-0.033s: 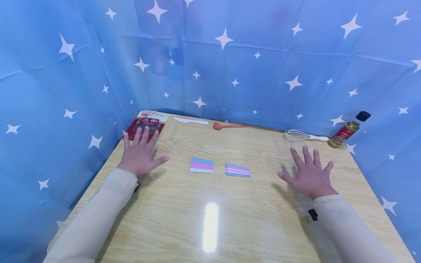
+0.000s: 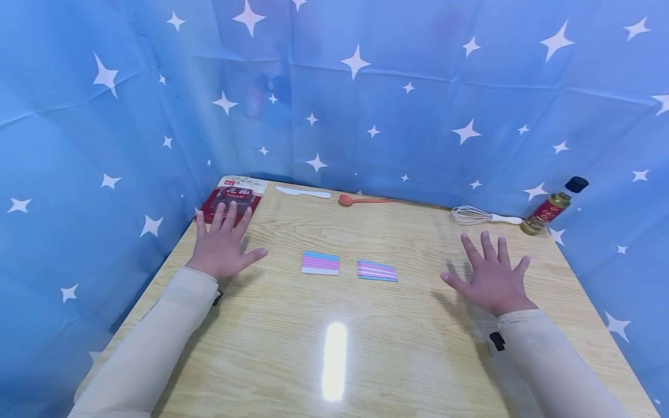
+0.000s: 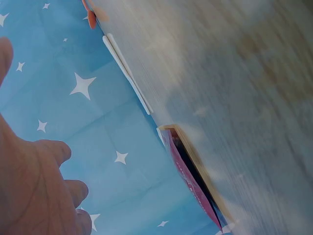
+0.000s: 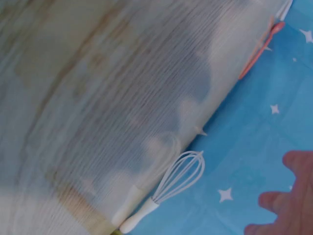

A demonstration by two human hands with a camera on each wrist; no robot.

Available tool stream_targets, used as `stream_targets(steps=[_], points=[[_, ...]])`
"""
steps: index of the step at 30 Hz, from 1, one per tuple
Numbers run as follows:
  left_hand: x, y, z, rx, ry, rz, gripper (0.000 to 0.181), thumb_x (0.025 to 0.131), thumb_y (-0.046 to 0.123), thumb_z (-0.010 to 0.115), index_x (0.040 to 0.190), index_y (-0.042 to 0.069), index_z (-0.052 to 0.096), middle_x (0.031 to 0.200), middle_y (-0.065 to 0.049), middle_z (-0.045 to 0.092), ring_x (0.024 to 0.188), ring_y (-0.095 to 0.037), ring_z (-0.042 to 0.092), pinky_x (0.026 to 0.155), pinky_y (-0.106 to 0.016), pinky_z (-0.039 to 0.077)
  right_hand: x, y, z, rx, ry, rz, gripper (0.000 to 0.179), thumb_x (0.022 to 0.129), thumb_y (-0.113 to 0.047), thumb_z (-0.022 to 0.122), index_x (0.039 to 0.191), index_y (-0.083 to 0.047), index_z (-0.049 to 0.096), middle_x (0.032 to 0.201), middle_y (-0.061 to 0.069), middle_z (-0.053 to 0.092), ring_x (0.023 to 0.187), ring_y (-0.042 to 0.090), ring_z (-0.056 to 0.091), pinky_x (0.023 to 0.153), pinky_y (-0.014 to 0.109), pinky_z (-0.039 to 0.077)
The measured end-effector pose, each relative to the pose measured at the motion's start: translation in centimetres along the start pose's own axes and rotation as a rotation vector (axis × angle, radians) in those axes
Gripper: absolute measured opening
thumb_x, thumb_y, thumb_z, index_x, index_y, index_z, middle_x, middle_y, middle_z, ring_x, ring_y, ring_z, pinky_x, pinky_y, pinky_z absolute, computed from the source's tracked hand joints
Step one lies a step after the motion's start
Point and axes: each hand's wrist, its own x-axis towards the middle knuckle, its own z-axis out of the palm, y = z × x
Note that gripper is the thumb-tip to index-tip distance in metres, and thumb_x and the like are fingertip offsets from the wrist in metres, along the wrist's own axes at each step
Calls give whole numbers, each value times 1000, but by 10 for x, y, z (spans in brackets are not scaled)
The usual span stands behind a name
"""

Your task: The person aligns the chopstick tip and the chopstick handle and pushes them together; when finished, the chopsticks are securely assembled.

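Note:
My left hand is held over the left of the table with its fingers spread, holding nothing. Its fingertips overlap a dark red and white spice packet in the head view; the left wrist view shows the packet apart from the fingers. Over the right side hovers my right hand, also spread and bare, nearest to a whisk with a white handle. Between the hands lie two flat rows of thin coloured sticks: a left row and a right row, both in pink, blue and white.
Along the back edge lie a white knife and an orange spoon. A bottle with a black cap and red label stands in the back right corner. Blue star-patterned curtain encloses the wooden table.

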Motion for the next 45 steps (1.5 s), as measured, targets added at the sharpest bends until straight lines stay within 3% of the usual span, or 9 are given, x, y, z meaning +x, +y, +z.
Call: stream_targets(steps=[7,11,17,22,27,33,38,45], points=[[0,-1,3,7,16,9,106,93,82,45,170,15,16,175,-24,5,162,-45,-6,118,-73,-20,0,0,1,-6,-2,-5,107,93,-84,48,171,-22,8,173,31,1,153,64,-6,99,93,-12],[1,1,3,8,20,21,104,94,78,49,170,14,15,175,-25,6,161,-47,-4,117,-73,-19,0,-1,2,10,-3,-13,108,92,-83,50,171,-22,7,172,32,6,153,65,0,99,94,-9],[4,5,5,-32,-4,60,99,97,68,57,169,13,18,174,-26,7,161,-48,-3,118,-73,-19,0,-13,3,114,29,-62,107,92,-74,63,170,-17,17,166,35,26,146,64,27,103,92,12],[5,19,9,-110,4,119,89,96,59,66,164,10,36,170,-26,26,160,-49,11,123,-73,-4,1,-27,2,242,24,-102,101,95,-65,69,167,-10,25,159,34,39,140,57,41,108,77,34],[5,36,13,-186,47,197,79,94,51,73,154,5,51,160,-25,45,153,-48,33,124,-68,18,5,-44,1,353,-10,-114,93,96,-63,68,164,-10,33,157,28,45,140,50,46,108,69,41],[7,56,17,-219,81,244,67,93,46,77,144,6,62,142,-18,62,135,-40,55,114,-61,41,11,-61,5,395,-43,-111,78,97,-54,72,156,-9,48,142,25,60,122,44,62,98,62,51],[11,70,21,-252,32,252,53,92,39,81,133,8,70,129,-13,68,123,-37,61,106,-58,47,17,-72,7,409,-82,-91,60,97,-42,76,145,-9,61,118,17,71,100,31,68,86,50,56],[15,87,25,-357,-72,244,33,91,29,83,119,12,75,116,-6,69,111,-27,64,101,-48,51,25,-87,12,431,-138,-119,39,97,-30,77,129,-8,72,94,5,70,81,19,61,71,36,50]])
